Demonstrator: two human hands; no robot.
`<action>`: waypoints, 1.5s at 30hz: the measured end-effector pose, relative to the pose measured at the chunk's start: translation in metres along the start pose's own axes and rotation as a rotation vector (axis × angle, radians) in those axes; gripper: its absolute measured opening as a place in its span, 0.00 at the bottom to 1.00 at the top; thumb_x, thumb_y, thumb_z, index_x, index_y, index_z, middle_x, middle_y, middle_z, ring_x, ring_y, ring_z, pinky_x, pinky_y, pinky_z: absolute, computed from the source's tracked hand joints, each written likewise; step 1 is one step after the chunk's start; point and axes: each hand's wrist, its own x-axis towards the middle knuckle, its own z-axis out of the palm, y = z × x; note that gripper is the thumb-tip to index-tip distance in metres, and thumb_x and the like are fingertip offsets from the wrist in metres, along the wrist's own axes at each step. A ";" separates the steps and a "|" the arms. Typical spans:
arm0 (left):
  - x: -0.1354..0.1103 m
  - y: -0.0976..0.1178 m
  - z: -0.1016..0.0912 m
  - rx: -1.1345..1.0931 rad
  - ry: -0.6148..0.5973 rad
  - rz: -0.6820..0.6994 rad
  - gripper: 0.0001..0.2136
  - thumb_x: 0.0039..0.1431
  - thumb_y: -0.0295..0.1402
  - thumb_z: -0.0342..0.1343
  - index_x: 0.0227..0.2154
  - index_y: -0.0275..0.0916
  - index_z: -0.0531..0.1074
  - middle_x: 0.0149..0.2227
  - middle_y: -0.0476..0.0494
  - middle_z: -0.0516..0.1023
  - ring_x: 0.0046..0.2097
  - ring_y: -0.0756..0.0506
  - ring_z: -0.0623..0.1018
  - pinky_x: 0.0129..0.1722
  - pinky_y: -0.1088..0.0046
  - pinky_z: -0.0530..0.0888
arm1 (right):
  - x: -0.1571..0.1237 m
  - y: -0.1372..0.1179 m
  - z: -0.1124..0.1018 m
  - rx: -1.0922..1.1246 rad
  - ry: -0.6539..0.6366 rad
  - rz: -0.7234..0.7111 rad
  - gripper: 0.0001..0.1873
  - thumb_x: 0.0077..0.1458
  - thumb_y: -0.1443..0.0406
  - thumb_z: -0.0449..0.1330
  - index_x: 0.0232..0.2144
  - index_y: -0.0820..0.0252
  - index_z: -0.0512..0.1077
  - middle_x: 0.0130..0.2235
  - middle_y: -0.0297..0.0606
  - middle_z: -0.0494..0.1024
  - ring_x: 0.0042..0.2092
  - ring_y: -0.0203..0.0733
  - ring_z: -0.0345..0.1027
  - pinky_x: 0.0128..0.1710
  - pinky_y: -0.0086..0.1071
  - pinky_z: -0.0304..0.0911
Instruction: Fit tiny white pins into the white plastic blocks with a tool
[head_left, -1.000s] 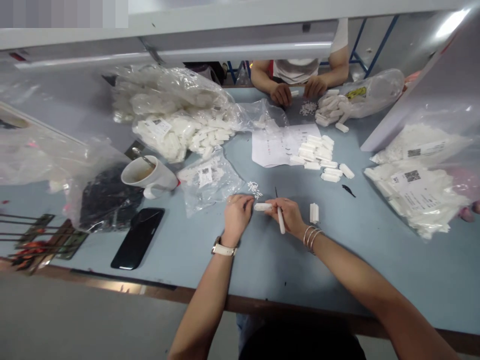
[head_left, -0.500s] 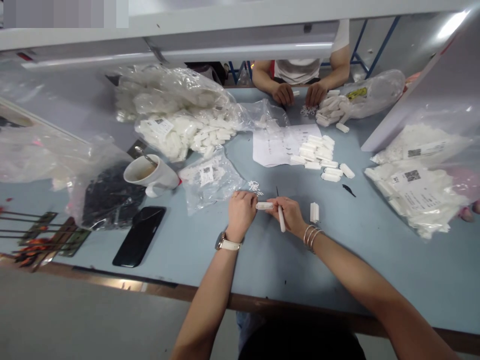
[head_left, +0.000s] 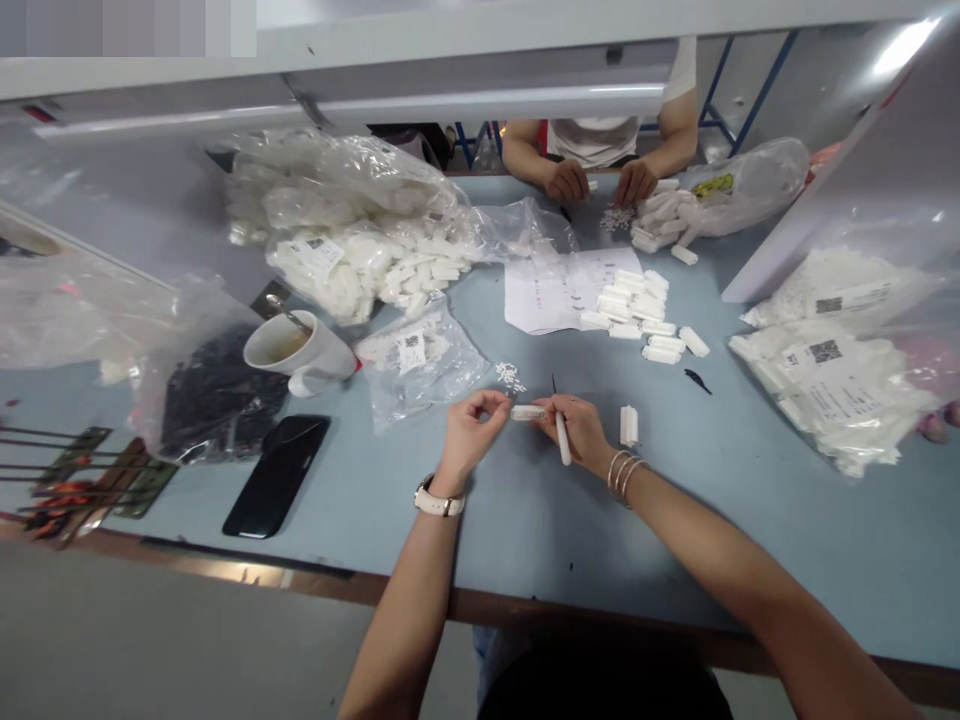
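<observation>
My right hand [head_left: 577, 430] grips a small oblong white plastic part [head_left: 527, 412] between its fingertips. A thin tool with a white handle [head_left: 563, 440] and a narrow dark tip is also tucked in those fingers, handle towards me. My left hand [head_left: 471, 432] is just left of the part, thumb and fingertips pinched; whatever is between them is too small to make out. Beyond it lies a little heap of tiny white pieces [head_left: 510, 376]. To the right of my right hand, a couple of white plastic parts [head_left: 628, 425] lie side by side on the blue table [head_left: 525, 540].
A pile of white parts [head_left: 634, 302] lies beside a printed sheet [head_left: 544, 300]. Left are a mug with a spoon [head_left: 315, 358], a phone [head_left: 276, 476] and plastic bags [head_left: 427, 355]. More bags [head_left: 832, 385] lie right. Across the table, a co-worker's hands [head_left: 568, 182] handle similar parts.
My left hand has drawn away from the white part, moving slightly left, its thumb and fingertips now pinched. My right hand keeps the part and tool in place.
</observation>
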 end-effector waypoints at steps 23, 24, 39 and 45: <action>-0.006 0.002 0.023 0.155 -0.072 0.253 0.05 0.55 0.30 0.56 0.28 0.41 0.76 0.46 0.40 0.72 0.50 0.42 0.71 0.52 0.59 0.69 | 0.001 -0.001 0.000 0.010 0.035 -0.041 0.08 0.47 0.72 0.55 0.20 0.57 0.64 0.28 0.34 0.78 0.37 0.41 0.76 0.35 0.30 0.66; -0.006 0.002 0.023 0.156 -0.066 0.266 0.05 0.55 0.30 0.56 0.28 0.41 0.76 0.46 0.40 0.72 0.50 0.42 0.71 0.52 0.59 0.69 | 0.001 -0.001 0.000 0.006 0.035 -0.036 0.08 0.47 0.72 0.55 0.21 0.57 0.64 0.28 0.34 0.78 0.37 0.41 0.76 0.35 0.30 0.66; -0.009 0.009 0.027 -0.105 -0.150 -0.041 0.14 0.49 0.34 0.58 0.39 0.39 0.63 0.31 0.48 0.78 0.30 0.48 0.77 0.31 0.73 0.72 | -0.003 0.004 0.002 0.039 0.006 -0.081 0.10 0.49 0.72 0.54 0.19 0.57 0.65 0.27 0.34 0.75 0.36 0.41 0.74 0.34 0.30 0.66; -0.004 0.005 0.021 -0.053 -0.082 -0.006 0.13 0.49 0.36 0.60 0.37 0.39 0.69 0.31 0.46 0.79 0.31 0.48 0.77 0.32 0.72 0.72 | -0.002 0.000 0.000 0.059 0.039 -0.076 0.10 0.51 0.69 0.56 0.20 0.57 0.65 0.31 0.36 0.79 0.38 0.42 0.75 0.36 0.32 0.68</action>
